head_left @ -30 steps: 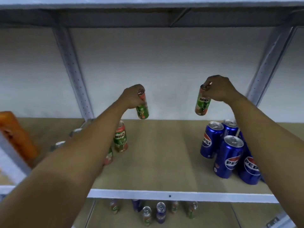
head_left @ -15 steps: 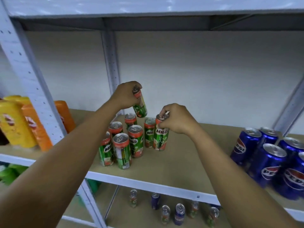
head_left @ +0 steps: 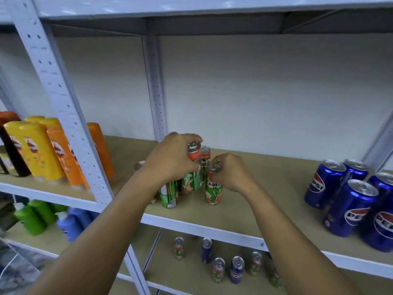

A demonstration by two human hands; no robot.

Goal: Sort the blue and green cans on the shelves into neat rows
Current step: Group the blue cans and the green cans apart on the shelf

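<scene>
My left hand [head_left: 172, 158] grips a green Milo can [head_left: 194, 167] by its upper part, low over a cluster of green Milo cans [head_left: 169, 193] at the middle of the wooden shelf [head_left: 265, 188]. My right hand [head_left: 229, 172] pinches the top of another green Milo can [head_left: 213, 191], which stands upright on the shelf just right of the cluster. One more green can [head_left: 205, 155] stands behind the two. Several blue Pepsi cans [head_left: 348, 207] are grouped at the shelf's right end. My left arm hides part of the cluster.
A perforated white upright [head_left: 61, 107] divides the shelf from a left bay holding yellow and orange bottles [head_left: 40, 150]. The lower shelf carries several small green and blue cans [head_left: 221, 262], and green and blue bottles [head_left: 42, 216] at left. An upper shelf board [head_left: 191, 9] hangs overhead.
Both hands have lowered toward the cluster. The right hand's can now stands on the shelf to the right of the cluster; the left hand's can has come down and turned upright beside it.
</scene>
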